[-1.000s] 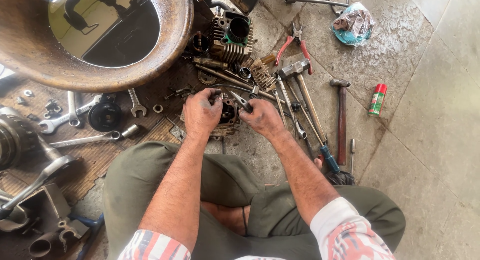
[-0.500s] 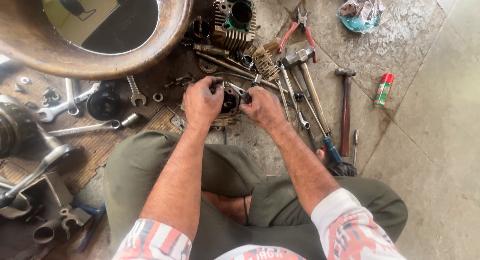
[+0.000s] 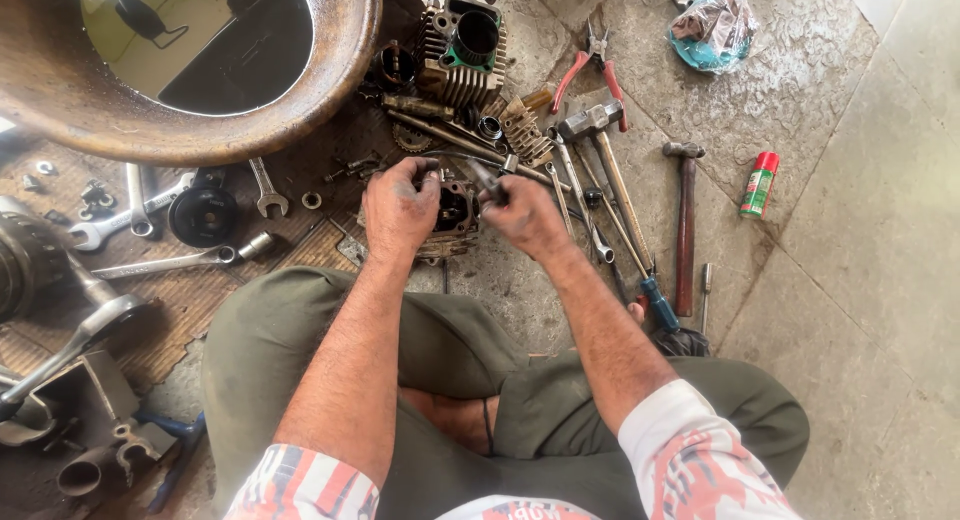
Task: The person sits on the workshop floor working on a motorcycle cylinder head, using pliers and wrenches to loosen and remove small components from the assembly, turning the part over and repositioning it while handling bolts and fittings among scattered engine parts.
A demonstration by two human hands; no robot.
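Note:
I sit on the floor with a small dark engine part (image 3: 450,218) between my hands, in front of my knees. My left hand (image 3: 398,206) grips its left side, fingers curled over the top edge. My right hand (image 3: 522,212) is closed on a thin metal tool (image 3: 487,180) whose tip points into the part. Both hands are smeared with grease. What lies under my palms is hidden.
A finned engine cylinder (image 3: 462,52) stands just beyond. Hammers (image 3: 684,230), red-handled pliers (image 3: 590,68), screwdrivers and rods lie to the right, wrenches (image 3: 165,263) to the left. A large brown basin (image 3: 180,70) fills the upper left. A red spray can (image 3: 758,184) and a crumpled bag (image 3: 716,25) lie farther right.
My view has shifted slightly. My hands stay on the engine part, and my right hand has turned a little with the thin tool.

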